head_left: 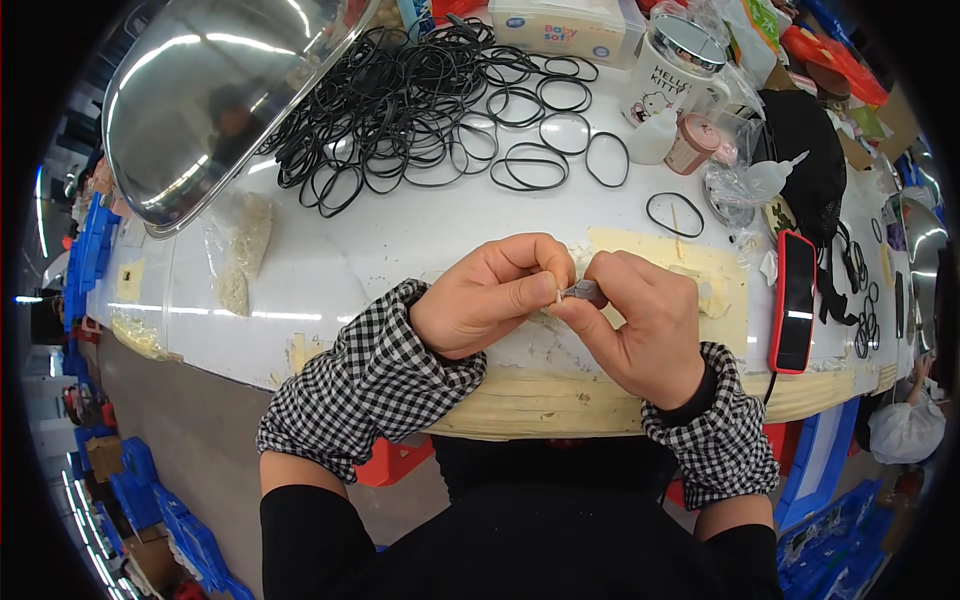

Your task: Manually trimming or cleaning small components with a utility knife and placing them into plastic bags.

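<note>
While both hands, left hand [490, 295] and right hand [635, 320], pinch a small grey piece [584, 291], black rubber rings [430, 100] litter the white (tape-edged) worktable [400, 240].

Probably a small factory workbench: a worn white table [400, 240] patched with tape, heaps of black rubber rings [420, 100], glue bottles [655, 135], and blue plastic crates [150, 500] on the floor.

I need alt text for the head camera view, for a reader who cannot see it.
Two hands, left hand and right hand, pinch a small grey piece together over a white table. Behind them lies a heap of black rubber rings, beside a tilted steel bowl.
</note>
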Action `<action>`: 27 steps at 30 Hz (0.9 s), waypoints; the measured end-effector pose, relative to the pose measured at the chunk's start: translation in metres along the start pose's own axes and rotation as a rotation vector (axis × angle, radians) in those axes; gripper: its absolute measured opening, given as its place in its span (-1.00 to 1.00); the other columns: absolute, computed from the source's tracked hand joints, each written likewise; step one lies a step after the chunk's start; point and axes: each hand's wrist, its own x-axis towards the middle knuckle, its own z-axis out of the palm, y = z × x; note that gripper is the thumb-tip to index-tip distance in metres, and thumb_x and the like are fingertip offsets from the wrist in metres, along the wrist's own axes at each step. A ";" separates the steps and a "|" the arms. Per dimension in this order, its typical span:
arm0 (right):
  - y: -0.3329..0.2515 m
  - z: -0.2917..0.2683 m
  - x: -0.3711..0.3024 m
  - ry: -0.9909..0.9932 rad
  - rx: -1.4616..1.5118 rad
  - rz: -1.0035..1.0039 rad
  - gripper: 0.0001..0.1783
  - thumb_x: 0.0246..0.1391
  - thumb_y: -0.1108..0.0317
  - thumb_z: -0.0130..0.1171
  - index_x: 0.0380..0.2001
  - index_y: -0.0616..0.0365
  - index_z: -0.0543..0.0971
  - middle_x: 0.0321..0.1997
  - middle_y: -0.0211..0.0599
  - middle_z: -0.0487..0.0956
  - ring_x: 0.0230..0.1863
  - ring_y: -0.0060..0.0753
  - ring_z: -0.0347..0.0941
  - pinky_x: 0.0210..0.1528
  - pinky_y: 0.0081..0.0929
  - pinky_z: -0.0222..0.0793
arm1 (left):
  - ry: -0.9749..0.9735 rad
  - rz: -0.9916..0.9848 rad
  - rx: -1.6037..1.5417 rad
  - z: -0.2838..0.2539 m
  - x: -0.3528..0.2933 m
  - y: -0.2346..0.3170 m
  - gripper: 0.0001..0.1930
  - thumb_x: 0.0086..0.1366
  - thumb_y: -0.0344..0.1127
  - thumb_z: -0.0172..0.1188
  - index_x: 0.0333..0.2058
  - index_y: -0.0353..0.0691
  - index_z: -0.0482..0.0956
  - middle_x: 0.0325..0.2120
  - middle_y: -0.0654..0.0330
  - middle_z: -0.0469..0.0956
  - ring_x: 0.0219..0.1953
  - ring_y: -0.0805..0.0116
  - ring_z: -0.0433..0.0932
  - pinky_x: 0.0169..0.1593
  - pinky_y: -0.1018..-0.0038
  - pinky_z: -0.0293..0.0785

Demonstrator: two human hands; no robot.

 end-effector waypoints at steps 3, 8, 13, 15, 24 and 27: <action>-0.004 -0.004 0.000 -0.055 0.039 0.044 -0.66 -0.03 0.18 0.30 -0.60 0.16 0.43 -0.70 -0.35 0.38 -0.71 -0.38 0.32 -0.67 -0.52 0.16 | 0.005 -0.005 0.012 0.000 0.000 0.000 -0.83 0.36 -0.24 0.06 -0.30 -0.22 0.40 -0.39 0.38 0.37 -0.30 0.60 0.28 -0.13 0.60 0.23; 0.002 -0.007 0.002 -0.123 0.101 0.004 -0.67 -0.04 0.10 0.30 -0.59 0.09 0.47 -0.72 -0.45 0.39 -0.74 -0.44 0.33 -0.72 -0.53 0.16 | 0.005 -0.061 0.006 -0.002 0.000 0.008 -0.84 0.35 -0.26 0.06 -0.32 -0.23 0.42 -0.42 0.37 0.38 -0.31 0.61 0.29 -0.14 0.61 0.24; -0.005 -0.013 0.003 -0.101 -0.023 -0.005 -0.66 -0.05 0.11 0.31 -0.60 0.09 0.43 -0.72 -0.44 0.37 -0.73 -0.42 0.33 -0.70 -0.51 0.18 | 0.261 -0.022 0.266 0.003 0.000 0.013 -0.84 0.34 -0.26 0.04 -0.37 -0.21 0.41 -0.45 0.32 0.38 -0.33 0.53 0.29 -0.18 0.55 0.25; -0.004 -0.012 0.001 -0.076 -0.116 0.028 -0.68 -0.10 0.19 0.35 -0.58 0.12 0.44 -0.68 -0.38 0.40 -0.70 -0.39 0.35 -0.66 -0.51 0.21 | 0.378 -0.027 0.314 0.004 -0.001 0.014 -0.84 0.32 -0.27 0.07 -0.36 -0.24 0.44 -0.46 0.31 0.43 -0.37 0.54 0.32 -0.23 0.58 0.28; -0.001 -0.001 -0.007 -0.282 -0.243 0.083 -0.80 -0.20 0.43 0.27 -0.39 0.04 0.56 -0.47 -0.41 0.48 -0.57 -0.29 0.45 -0.55 -0.42 0.33 | 0.601 -0.051 0.353 0.003 -0.002 0.016 -0.88 0.28 -0.32 0.12 -0.36 -0.25 0.48 -0.45 0.25 0.54 -0.41 0.56 0.44 -0.29 0.65 0.36; 0.003 0.008 -0.012 -0.321 -0.288 0.036 -0.85 -0.21 0.43 0.22 -0.46 0.07 0.51 -0.48 -0.38 0.45 -0.57 -0.27 0.46 -0.58 -0.38 0.33 | 0.632 -0.055 0.335 0.003 -0.001 0.016 -0.89 0.28 -0.34 0.12 -0.34 -0.25 0.48 -0.42 0.23 0.56 -0.36 0.54 0.50 -0.27 0.65 0.41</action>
